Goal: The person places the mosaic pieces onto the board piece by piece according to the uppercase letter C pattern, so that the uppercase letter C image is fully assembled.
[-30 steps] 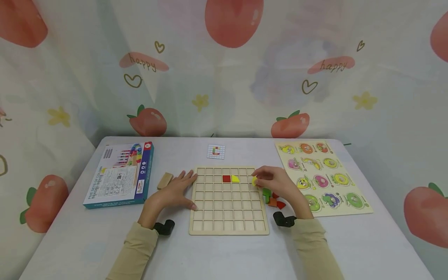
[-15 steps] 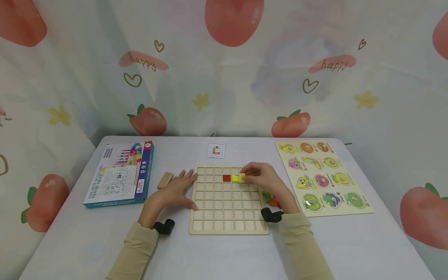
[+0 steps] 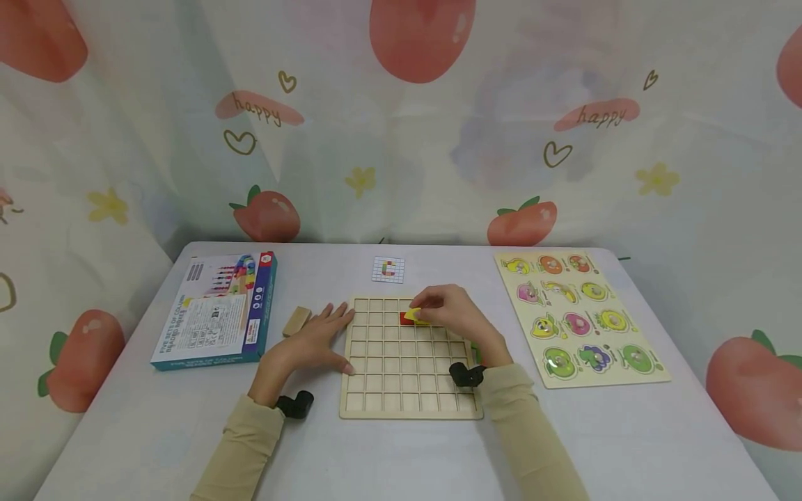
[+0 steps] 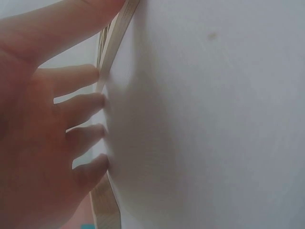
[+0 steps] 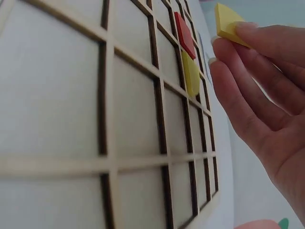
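My right hand (image 3: 454, 313) pinches a yellow tile (image 5: 228, 21) between thumb and fingers, raised over the upper part of a wooden grid board (image 3: 391, 365). Below it in the grid lie a red square tile (image 5: 185, 34) and, beside that, a yellow tile with a rounded corner (image 5: 191, 74). In the head view the held tile overlaps the red one. At the board's left edge my left hand (image 3: 307, 344) rests with fingers spread, thumb and fingertips right at the rim; the left wrist view shows these straight fingers (image 4: 86, 102) from the palm side.
A small wooden block (image 3: 296, 321) lies left of the board. Behind the board is a pattern card (image 3: 388, 269). A flat box (image 3: 213, 313) stands at left, a fruit puzzle board (image 3: 583, 316) at right. My right forearm mostly hides loose tiles, a green one (image 3: 476, 355) peeking out.
The right hand has carried the yellow tile leftward from the board's right edge to above the tiles in the grid. My left hand has stayed in place.
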`<state>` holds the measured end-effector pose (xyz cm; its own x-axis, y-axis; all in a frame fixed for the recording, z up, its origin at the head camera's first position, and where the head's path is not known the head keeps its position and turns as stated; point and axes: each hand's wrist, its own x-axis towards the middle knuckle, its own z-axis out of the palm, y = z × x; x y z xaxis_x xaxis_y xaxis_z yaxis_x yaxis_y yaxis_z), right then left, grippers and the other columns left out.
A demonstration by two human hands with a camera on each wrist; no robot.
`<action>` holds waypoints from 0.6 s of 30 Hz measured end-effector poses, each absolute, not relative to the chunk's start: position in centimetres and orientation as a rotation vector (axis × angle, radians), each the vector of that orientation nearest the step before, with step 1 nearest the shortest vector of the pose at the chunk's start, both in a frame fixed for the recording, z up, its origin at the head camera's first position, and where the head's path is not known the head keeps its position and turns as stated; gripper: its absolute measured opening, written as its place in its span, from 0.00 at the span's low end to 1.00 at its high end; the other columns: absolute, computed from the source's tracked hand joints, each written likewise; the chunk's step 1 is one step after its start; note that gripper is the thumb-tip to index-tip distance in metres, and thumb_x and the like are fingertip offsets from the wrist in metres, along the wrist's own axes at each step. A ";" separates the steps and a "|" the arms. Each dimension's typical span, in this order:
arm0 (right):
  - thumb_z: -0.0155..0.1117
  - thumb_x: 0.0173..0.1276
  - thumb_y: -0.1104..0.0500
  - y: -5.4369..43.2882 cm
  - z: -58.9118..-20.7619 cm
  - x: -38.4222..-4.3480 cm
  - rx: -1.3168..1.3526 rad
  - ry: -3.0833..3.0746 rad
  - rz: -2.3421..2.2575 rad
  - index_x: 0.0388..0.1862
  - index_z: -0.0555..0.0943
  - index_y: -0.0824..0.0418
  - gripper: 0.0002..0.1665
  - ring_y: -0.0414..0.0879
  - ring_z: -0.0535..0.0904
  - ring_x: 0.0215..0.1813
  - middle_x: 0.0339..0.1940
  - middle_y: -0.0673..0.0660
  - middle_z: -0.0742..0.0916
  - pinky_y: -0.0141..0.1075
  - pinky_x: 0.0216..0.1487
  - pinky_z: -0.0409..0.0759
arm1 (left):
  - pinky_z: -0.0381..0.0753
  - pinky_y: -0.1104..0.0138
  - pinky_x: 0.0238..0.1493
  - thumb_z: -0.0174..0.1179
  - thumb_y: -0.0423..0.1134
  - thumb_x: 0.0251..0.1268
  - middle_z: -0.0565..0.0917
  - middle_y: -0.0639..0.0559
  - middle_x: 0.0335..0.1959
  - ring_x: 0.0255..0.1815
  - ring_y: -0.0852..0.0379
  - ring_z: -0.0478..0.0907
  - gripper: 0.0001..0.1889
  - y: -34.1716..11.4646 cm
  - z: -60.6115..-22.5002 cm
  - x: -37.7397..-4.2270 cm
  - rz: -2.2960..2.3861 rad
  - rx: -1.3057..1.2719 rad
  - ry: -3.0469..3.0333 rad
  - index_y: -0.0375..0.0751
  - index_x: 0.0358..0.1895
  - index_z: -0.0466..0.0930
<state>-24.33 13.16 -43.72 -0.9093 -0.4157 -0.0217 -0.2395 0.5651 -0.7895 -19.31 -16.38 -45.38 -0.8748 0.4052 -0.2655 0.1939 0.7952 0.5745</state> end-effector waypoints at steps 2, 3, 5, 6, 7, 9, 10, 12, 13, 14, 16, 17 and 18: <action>0.72 0.67 0.63 12.6 -43.6 -24.6 -0.560 2.594 -1.234 0.43 0.89 0.59 0.07 0.45 0.85 0.44 0.41 0.53 0.91 0.41 0.54 0.82 | 0.39 0.41 0.83 0.80 0.50 0.51 0.49 0.42 0.85 0.86 0.36 0.39 0.58 -16.3 -45.4 -19.3 0.777 0.452 2.605 0.40 0.82 0.54; 0.71 0.67 0.64 12.3 -43.6 -24.7 -0.576 2.594 -1.218 0.43 0.89 0.59 0.07 0.45 0.85 0.44 0.41 0.54 0.91 0.41 0.54 0.83 | 0.40 0.40 0.83 0.80 0.50 0.51 0.49 0.42 0.85 0.86 0.36 0.39 0.58 -16.3 -45.3 -19.3 0.777 0.452 2.605 0.40 0.82 0.54; 0.70 0.67 0.64 11.7 -43.5 -25.0 -0.601 2.579 -1.196 0.43 0.89 0.61 0.07 0.45 0.86 0.43 0.42 0.55 0.91 0.42 0.53 0.84 | 0.40 0.41 0.83 0.80 0.50 0.51 0.49 0.42 0.86 0.86 0.37 0.39 0.58 -16.4 -45.4 -19.3 0.777 0.442 2.605 0.40 0.83 0.54; 0.70 0.68 0.64 11.3 -43.5 -25.1 -0.608 2.574 -1.182 0.43 0.89 0.61 0.07 0.45 0.86 0.43 0.42 0.55 0.91 0.41 0.52 0.84 | 0.40 0.41 0.84 0.80 0.50 0.51 0.48 0.43 0.86 0.86 0.37 0.38 0.58 -16.4 -45.4 -19.3 0.775 0.437 2.603 0.41 0.83 0.54; 0.70 0.68 0.64 11.0 -43.4 -25.2 -0.614 2.570 -1.165 0.43 0.89 0.62 0.07 0.46 0.86 0.44 0.42 0.56 0.91 0.41 0.53 0.84 | 0.39 0.42 0.84 0.80 0.50 0.52 0.48 0.43 0.86 0.86 0.38 0.38 0.58 -16.5 -45.4 -19.3 0.775 0.434 2.600 0.41 0.83 0.54; 0.70 0.68 0.64 10.5 -43.4 -25.4 -0.610 2.563 -1.137 0.43 0.89 0.61 0.06 0.45 0.85 0.44 0.42 0.55 0.91 0.40 0.52 0.83 | 0.40 0.42 0.84 0.79 0.51 0.52 0.48 0.44 0.86 0.86 0.38 0.38 0.57 -16.5 -45.5 -19.3 0.772 0.437 2.599 0.42 0.83 0.53; 0.70 0.69 0.64 10.3 -43.4 -25.4 -0.601 2.560 -1.126 0.43 0.89 0.60 0.06 0.45 0.85 0.44 0.42 0.54 0.91 0.40 0.52 0.83 | 0.39 0.42 0.84 0.79 0.51 0.53 0.47 0.44 0.86 0.87 0.39 0.37 0.57 -16.5 -45.5 -19.3 0.771 0.435 2.596 0.42 0.83 0.53; 0.70 0.69 0.63 9.9 -43.6 -25.6 -0.606 2.566 -1.093 0.43 0.89 0.59 0.06 0.44 0.83 0.44 0.41 0.53 0.91 0.38 0.50 0.82 | 0.39 0.43 0.84 0.79 0.51 0.53 0.47 0.45 0.86 0.87 0.40 0.37 0.57 -16.5 -45.5 -19.4 0.773 0.435 2.591 0.43 0.83 0.53; 0.69 0.69 0.63 9.7 -43.7 -25.7 -0.615 2.568 -1.080 0.43 0.89 0.58 0.06 0.44 0.83 0.43 0.41 0.52 0.91 0.37 0.49 0.82 | 0.39 0.43 0.84 0.79 0.51 0.53 0.47 0.45 0.86 0.87 0.39 0.37 0.57 -16.5 -45.5 -19.4 0.775 0.436 2.590 0.43 0.83 0.53; 0.69 0.69 0.63 9.5 -43.8 -25.8 -0.622 2.569 -1.070 0.43 0.89 0.58 0.06 0.43 0.83 0.42 0.40 0.52 0.91 0.36 0.47 0.81 | 0.39 0.43 0.84 0.79 0.51 0.53 0.47 0.45 0.86 0.87 0.40 0.37 0.57 -16.5 -45.6 -19.4 0.774 0.435 2.590 0.44 0.83 0.53; 0.69 0.69 0.64 9.2 -44.0 -26.1 -0.649 2.576 -1.044 0.43 0.90 0.57 0.06 0.42 0.82 0.40 0.39 0.51 0.91 0.35 0.45 0.81 | 0.39 0.43 0.84 0.79 0.51 0.53 0.47 0.46 0.86 0.87 0.40 0.36 0.57 -16.5 -45.6 -19.5 0.775 0.432 2.588 0.44 0.83 0.53; 0.70 0.69 0.64 9.1 -44.1 -26.1 -0.657 2.576 -1.032 0.42 0.90 0.57 0.06 0.41 0.83 0.39 0.38 0.51 0.92 0.34 0.44 0.81 | 0.39 0.42 0.84 0.79 0.51 0.53 0.47 0.45 0.86 0.87 0.40 0.37 0.57 -16.5 -45.6 -19.5 0.775 0.435 2.590 0.43 0.83 0.53; 0.70 0.69 0.63 9.0 -44.2 -26.2 -0.667 2.579 -1.019 0.42 0.90 0.57 0.06 0.41 0.83 0.37 0.38 0.51 0.92 0.34 0.43 0.81 | 0.39 0.43 0.84 0.79 0.51 0.53 0.47 0.46 0.86 0.87 0.40 0.37 0.57 -16.5 -45.7 -19.5 0.771 0.433 2.589 0.44 0.83 0.53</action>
<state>-26.21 9.05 -44.23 -0.8513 -0.5161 -0.0947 -0.3120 0.6429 -0.6995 -19.51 -16.50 -45.66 -0.8709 0.3985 -0.2875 0.1762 0.7994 0.5744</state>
